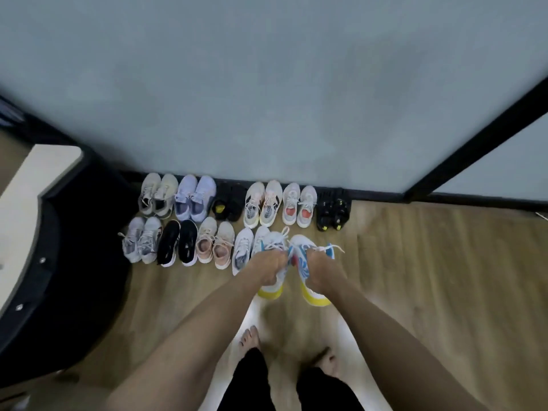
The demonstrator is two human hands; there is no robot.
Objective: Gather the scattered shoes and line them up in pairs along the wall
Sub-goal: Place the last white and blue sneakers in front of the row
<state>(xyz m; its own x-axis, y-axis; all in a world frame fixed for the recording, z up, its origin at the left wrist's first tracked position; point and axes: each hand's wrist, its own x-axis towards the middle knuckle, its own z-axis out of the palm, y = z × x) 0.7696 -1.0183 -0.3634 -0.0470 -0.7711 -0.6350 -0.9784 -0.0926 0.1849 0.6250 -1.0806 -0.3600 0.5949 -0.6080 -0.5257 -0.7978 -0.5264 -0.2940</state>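
My left hand [267, 266] grips one white and blue sneaker with a yellow heel [271, 289]. In my right hand [324, 271] is its mate [308, 292], held beside it just above the wooden floor. Both toes point at the grey wall [267, 99]. Along the wall stands a back row of pairs, from beige sneakers [158, 194] at the left to black and yellow shoes [333, 213] at the right. A front row runs from grey sneakers [141, 240] to a white pair [244, 250], which sits directly left of the held shoes.
A dark curved piece of furniture with a pale top [35, 203] fills the left side. A black frame post [474, 143] slants down the wall at the right. Bare wooden floor [430, 277] lies to the right. My bare feet [250, 339] stand below the hands.
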